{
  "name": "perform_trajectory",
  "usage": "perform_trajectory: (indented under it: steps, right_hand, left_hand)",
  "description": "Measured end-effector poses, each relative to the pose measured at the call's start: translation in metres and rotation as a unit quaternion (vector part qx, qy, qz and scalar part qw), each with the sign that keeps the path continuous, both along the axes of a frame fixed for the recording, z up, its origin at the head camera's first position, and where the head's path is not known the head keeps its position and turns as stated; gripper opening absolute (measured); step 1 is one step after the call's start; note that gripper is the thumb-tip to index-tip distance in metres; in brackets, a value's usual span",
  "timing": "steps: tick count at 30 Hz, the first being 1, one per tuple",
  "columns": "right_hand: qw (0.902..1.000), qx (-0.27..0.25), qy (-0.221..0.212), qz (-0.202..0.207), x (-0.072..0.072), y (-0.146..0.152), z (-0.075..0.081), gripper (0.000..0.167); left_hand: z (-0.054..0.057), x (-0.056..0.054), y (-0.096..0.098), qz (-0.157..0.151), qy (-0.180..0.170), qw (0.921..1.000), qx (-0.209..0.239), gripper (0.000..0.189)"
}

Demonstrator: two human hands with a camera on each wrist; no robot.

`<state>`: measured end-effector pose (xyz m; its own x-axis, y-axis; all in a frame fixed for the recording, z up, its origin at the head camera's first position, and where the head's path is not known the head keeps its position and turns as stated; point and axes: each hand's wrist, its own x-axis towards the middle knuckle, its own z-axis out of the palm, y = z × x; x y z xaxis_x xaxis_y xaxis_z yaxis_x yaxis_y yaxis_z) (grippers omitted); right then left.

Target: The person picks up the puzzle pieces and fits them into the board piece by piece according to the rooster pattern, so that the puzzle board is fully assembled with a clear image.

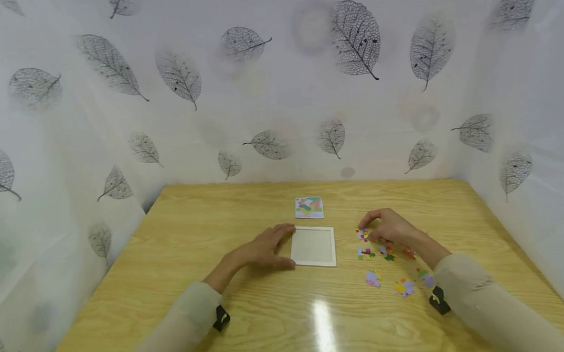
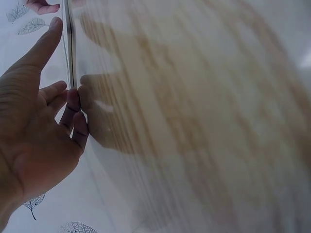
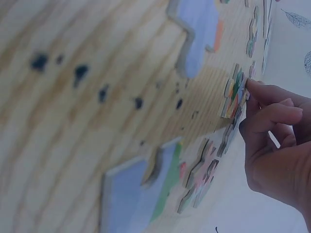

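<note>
My left hand (image 1: 264, 247) lies at the left side of a white puzzle frame (image 1: 312, 264), its thumb and fingers spread and touching the edge. In the left wrist view the frame (image 2: 72, 53) appears edge-on beside the left hand (image 2: 43, 121). On the right, my right hand (image 1: 390, 227) bends its fingers down and pinches a colourful puzzle piece (image 1: 362, 235). The right wrist view has the right hand (image 3: 279, 131) with a fingertip at a patterned piece (image 3: 233, 94); the far side of that grip is hidden.
Several loose puzzle pieces (image 1: 373, 278) lie on the wooden table (image 1: 204, 214) below and around the right hand. Behind the frame lies a small picture card (image 1: 309, 207). A leaf-patterned white curtain (image 1: 276, 97) encloses the table's back and sides.
</note>
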<state>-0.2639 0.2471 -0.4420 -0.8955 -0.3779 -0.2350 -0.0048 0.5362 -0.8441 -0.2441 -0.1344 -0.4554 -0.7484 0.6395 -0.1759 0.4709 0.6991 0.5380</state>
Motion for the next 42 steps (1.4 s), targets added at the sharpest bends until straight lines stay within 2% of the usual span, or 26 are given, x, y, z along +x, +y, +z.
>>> perform_trajectory:
  steps: [10, 16, 20, 27, 31, 36, 42]
  right_hand:
    - [0.9997, 0.012, 0.018, 0.014, -0.002, -0.001, 0.002, 0.026]
    - [0.9953, 0.063, 0.068, 0.029, -0.006, -0.006, 0.005, 0.023]
    - [0.9923, 0.075, 0.088, 0.044, -0.006, -0.008, 0.007, 0.021]
    - [0.9939, 0.055, 0.073, 0.062, -0.005, -0.012, 0.006, 0.016]
    - [0.9963, 0.024, 0.045, 0.068, -0.004, -0.021, 0.007, 0.016]
    - [0.9968, -0.014, 0.016, 0.077, -0.005, -0.043, 0.009, 0.018]
    - [0.9953, -0.002, 0.024, 0.094, -0.006, -0.076, 0.009, 0.016]
  left_hand:
    - [-0.001, -0.003, 0.001, 0.002, 0.01, 0.9999, -0.011, 0.088]
    - [0.001, -0.003, 0.001, 0.002, 0.016, 0.9997, -0.016, 0.087]
    - [0.002, -0.002, 0.003, 0.0, 0.022, 0.9996, -0.019, 0.087]
    - [0.002, -0.001, 0.005, 0.003, 0.028, 0.999, -0.033, 0.087]
    - [0.002, 0.0, 0.007, 0.005, 0.031, 0.9987, -0.041, 0.087]
    - [0.001, 0.0, 0.008, 0.006, 0.032, 0.9983, -0.048, 0.087]
    - [0.0, -0.002, 0.01, 0.01, 0.031, 0.9983, -0.049, 0.086]
